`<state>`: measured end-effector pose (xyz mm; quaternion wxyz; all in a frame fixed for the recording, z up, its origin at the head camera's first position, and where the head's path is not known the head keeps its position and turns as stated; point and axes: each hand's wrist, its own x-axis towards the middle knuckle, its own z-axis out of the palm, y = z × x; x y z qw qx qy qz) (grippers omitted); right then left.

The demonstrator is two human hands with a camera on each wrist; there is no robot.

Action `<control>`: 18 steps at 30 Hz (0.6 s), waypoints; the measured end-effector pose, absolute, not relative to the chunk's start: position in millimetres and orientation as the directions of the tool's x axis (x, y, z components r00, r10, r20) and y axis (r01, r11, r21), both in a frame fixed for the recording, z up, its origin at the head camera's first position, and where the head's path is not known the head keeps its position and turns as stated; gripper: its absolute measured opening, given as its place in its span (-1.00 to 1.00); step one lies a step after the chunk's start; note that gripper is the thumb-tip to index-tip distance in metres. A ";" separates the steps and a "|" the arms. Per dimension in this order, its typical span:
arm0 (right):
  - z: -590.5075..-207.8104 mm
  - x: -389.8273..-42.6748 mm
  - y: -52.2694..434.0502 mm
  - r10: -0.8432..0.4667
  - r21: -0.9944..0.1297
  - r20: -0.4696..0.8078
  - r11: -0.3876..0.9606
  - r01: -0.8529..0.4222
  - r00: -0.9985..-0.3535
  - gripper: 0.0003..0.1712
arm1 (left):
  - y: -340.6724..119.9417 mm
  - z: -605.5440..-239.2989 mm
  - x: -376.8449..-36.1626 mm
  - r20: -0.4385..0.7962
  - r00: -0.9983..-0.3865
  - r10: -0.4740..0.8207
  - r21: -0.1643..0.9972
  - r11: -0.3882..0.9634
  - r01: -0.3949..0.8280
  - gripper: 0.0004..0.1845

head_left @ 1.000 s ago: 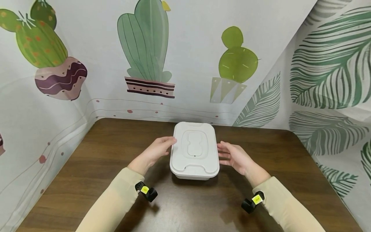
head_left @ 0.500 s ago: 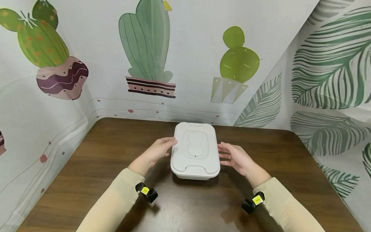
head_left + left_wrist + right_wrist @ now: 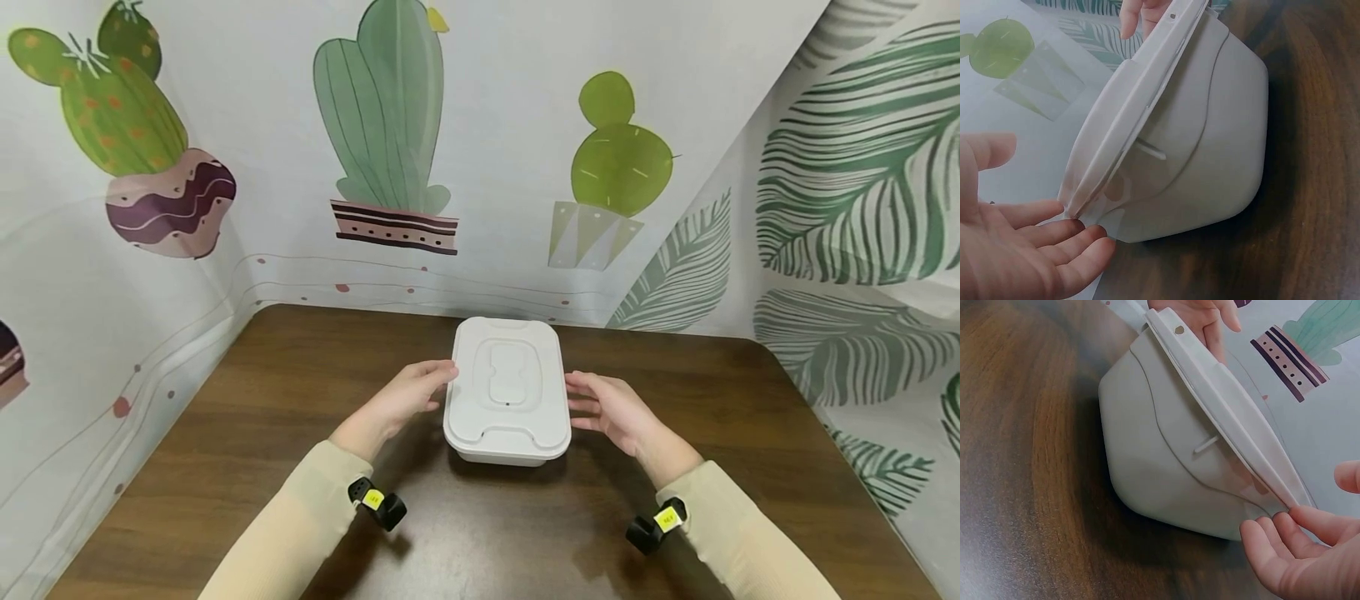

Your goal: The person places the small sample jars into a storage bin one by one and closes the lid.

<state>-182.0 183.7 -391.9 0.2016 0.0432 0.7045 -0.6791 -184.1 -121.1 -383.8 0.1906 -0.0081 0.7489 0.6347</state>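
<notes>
A white lidded plastic box [image 3: 507, 442] stands on the brown wooden table, its lid [image 3: 506, 387] lying in place with a raised oval panel on top. My left hand [image 3: 405, 396] is at the box's left side; in the left wrist view its extended fingers [image 3: 1047, 232] touch the lid's rim from below, the thumb held apart. On the opposite side is my right hand [image 3: 615, 408]. The right wrist view shows its loosely bent fingertips [image 3: 1285, 528] at the underside of the rim, with the thumb off the lid.
The wooden table [image 3: 480, 533] reaches back to a white cloth backdrop [image 3: 510, 167] printed with cacti and leaves. The box stands near the table's far edge. Each wrist wears a black camera, the left camera [image 3: 378, 504] and the right camera [image 3: 656, 527].
The head view has shifted slightly, so the scene sits a little farther right. Both hands and the box keep their places relative to each other.
</notes>
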 end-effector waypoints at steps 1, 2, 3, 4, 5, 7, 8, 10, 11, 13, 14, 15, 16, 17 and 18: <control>-392.0 -182.0 183.7 -0.213 -0.940 -0.341 0.072 0.333 -0.916 -0.37 | -121.3 -384.3 -183.6 -0.297 -0.928 0.227 0.947 0.193 -0.256 -0.43; -392.1 -181.9 183.8 -0.213 -0.941 -0.338 0.072 0.331 -0.917 -0.37 | -121.9 -384.6 -183.2 -0.295 -0.927 0.230 0.947 0.196 -0.253 -0.43; -392.1 -181.7 183.8 -0.212 -0.942 -0.337 0.072 0.329 -0.917 -0.37 | -122.6 -385.3 -182.7 -0.295 -0.927 0.231 0.947 0.199 -0.251 -0.43; -392.2 -181.6 183.9 -0.213 -0.942 -0.337 0.072 0.329 -0.917 -0.37 | -123.5 -386.2 -182.3 -0.294 -0.928 0.230 0.947 0.197 -0.252 -0.42; -392.4 -181.6 184.0 -0.212 -0.942 -0.337 0.074 0.329 -0.917 -0.37 | -124.9 -387.3 -181.8 -0.288 -0.929 0.234 0.948 0.203 -0.243 -0.41; -392.6 -181.7 184.1 -0.208 -0.942 -0.336 0.081 0.326 -0.919 -0.36 | -128.3 -390.1 -181.2 -0.282 -0.933 0.225 0.949 0.205 -0.238 -0.39; -392.7 -181.9 184.3 -0.207 -0.943 -0.332 0.096 0.318 -0.920 -0.35 | -130.5 -391.4 -181.1 -0.280 -0.935 0.220 0.950 0.206 -0.236 -0.38; -393.4 -182.7 186.2 -0.202 -0.945 -0.322 0.130 0.301 -0.925 -0.32 | -135.7 -394.2 -180.8 -0.270 -0.941 0.205 0.949 0.219 -0.225 -0.35; -393.9 -183.0 187.7 -0.196 -0.945 -0.318 0.149 0.292 -0.928 -0.31 | -138.5 -395.3 -180.5 -0.265 -0.944 0.196 0.947 0.235 -0.217 -0.33; -395.0 -183.7 192.1 -0.186 -0.943 -0.304 0.201 0.267 -0.934 -0.26 | -144.2 -397.6 -180.1 -0.253 -0.953 0.167 0.942 0.267 -0.203 -0.30; -395.7 -184.4 194.9 -0.182 -0.939 -0.295 0.237 0.249 -0.938 -0.24 | -147.3 -398.7 -180.0 -0.240 -0.959 0.151 0.936 0.298 -0.187 -0.29; -396.3 -185.0 198.0 -0.173 -0.933 -0.286 0.274 0.233 -0.943 -0.23 | -150.3 -399.3 -179.6 -0.226 -0.964 0.138 0.926 0.338 -0.168 -0.27; -396.8 -185.5 201.0 -0.165 -0.924 -0.273 0.318 0.211 -0.948 -0.22 | -153.2 -400.0 -179.2 -0.212 -0.969 0.124 0.913 0.380 -0.151 -0.26; -397.3 -186.1 203.9 -0.152 -0.910 -0.256 0.370 0.185 -0.955 -0.21 | -156.1 -400.8 -178.8 -0.199 -0.974 0.108 0.896 0.422 -0.136 -0.25; -397.7 -186.8 206.9 -0.143 -0.888 -0.229 0.435 0.147 -0.963 -0.19 | -158.9 -401.6 -178.4 -0.186 -0.978 0.093 0.877 0.464 -0.123 -0.23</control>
